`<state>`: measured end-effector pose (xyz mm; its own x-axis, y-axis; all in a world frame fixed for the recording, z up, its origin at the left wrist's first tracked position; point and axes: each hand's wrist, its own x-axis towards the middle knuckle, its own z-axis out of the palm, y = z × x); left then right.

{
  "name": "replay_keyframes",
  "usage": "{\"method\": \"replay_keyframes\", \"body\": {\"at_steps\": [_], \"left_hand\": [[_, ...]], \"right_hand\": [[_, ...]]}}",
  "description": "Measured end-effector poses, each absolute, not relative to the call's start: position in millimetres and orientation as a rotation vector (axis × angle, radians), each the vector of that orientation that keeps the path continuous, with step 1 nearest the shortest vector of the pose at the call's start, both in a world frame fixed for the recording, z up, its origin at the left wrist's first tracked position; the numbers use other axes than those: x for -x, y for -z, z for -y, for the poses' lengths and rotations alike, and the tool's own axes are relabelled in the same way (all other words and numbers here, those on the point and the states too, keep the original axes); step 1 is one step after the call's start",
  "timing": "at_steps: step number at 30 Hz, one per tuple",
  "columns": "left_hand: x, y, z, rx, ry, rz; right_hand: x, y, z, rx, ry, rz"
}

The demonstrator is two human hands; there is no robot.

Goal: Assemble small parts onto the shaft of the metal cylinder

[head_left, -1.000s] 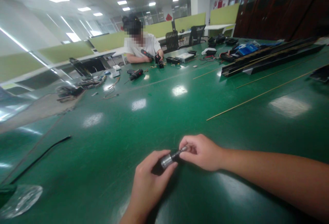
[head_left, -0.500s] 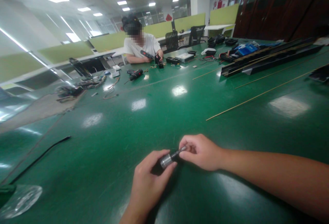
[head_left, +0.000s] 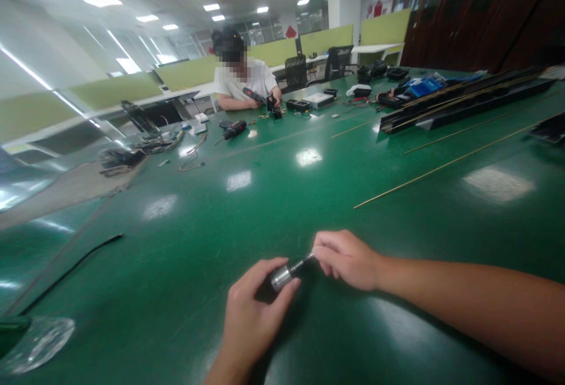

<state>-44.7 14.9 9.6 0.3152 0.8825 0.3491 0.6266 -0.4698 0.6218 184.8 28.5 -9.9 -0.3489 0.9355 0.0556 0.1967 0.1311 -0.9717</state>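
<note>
A short silver metal cylinder, much like a small motor, is pinched between the thumb and fingers of my left hand. From its end a thin dark rod slants up and to the right. My right hand pinches the far tip of that rod, with its thumb and forefinger pressed together over it. That tip is hidden in the fingers. Both hands are just above the green tabletop near its front. Whether the rod is fixed to the cylinder I cannot tell.
A long brass rod lies to the right, near black channels. On the left are a black cable and a clear plastic piece. Across the table, a person holds a tool, with a power drill lying nearby.
My right hand has shifted slightly right and its fingers have curled closer over the rod's tip. The cylinder in my left hand has moved a little left, and more of the rod shows.
</note>
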Motion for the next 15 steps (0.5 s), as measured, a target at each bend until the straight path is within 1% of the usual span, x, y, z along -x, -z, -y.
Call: {"method": "replay_keyframes", "body": {"at_steps": [4,7,10,15], "left_hand": [[46.3,-9.5,-17.0,-2.029,-0.983,-1.531],[47.5,-8.5,-22.8,-1.720,-1.082,-1.617],[51.1,-4.8,-30.2,-1.413,-1.205,-1.597],[56.3,3.3,-33.7,-1.144,-1.273,-1.535]], "right_hand": [[-185.5,16.7,-37.0,1.030,-1.468,1.410],[-185.8,19.1,-42.9,0.983,-1.570,1.286],[-185.4,19.0,-44.4,0.960,-1.579,1.277],[-184.2,21.1,-42.3,0.922,-1.558,1.339]]}}
